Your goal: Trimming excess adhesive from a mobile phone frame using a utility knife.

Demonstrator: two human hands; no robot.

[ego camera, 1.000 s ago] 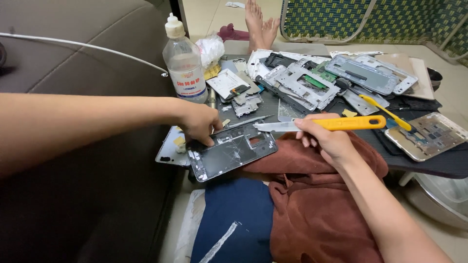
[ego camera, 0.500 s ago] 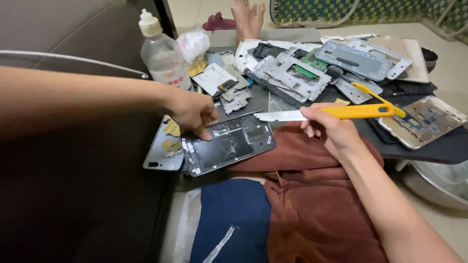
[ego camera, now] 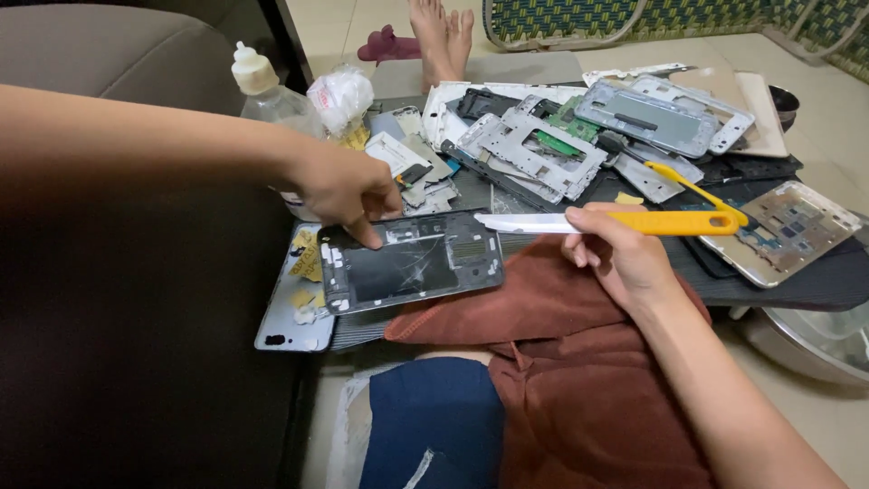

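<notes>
Centre frame: cracked dark rectangular phone frame, long axis left-right, pinned at its upper-left corner by my left hand, fingers pressing not clasping; my right hand grasps yellow-handled blade, tip just right.

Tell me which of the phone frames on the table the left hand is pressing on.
The dark phone frame with cracked glass, at the near table edge, under the left hand fingers. The silver frames lie farther back, untouched.
</notes>
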